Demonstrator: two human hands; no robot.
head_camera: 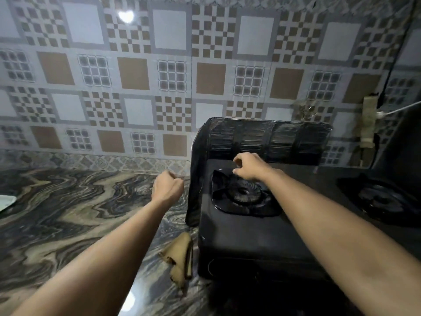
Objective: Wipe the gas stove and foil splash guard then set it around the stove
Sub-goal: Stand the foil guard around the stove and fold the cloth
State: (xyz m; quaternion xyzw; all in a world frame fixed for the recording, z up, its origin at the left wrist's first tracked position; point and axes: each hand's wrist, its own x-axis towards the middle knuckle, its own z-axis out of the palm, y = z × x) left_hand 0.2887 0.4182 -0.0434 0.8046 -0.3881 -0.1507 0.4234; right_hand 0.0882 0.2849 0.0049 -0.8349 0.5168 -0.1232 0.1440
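Observation:
A black gas stove [246, 238] sits on the marbled counter, its left burner [243, 192] near the middle of the view. The dark foil splash guard [257, 137] stands folded around the stove's back and left side. My right hand [248, 166] hovers over the burner's far edge, just in front of the guard's back panel, fingers curled with nothing visible in them. To the left of the guard's side panel, my left hand [167, 185] is closed in a loose fist above the counter and holds nothing. A crumpled tan cloth [180, 258] lies on the counter by the stove's front left corner.
A second burner [385, 199] shows at the right edge. The patterned tiled wall [136, 87] rises right behind the stove. A white object [6, 201] pokes in at the far left of the counter [68, 201]. A taped strip and a cable [369, 124] hang on the wall at right.

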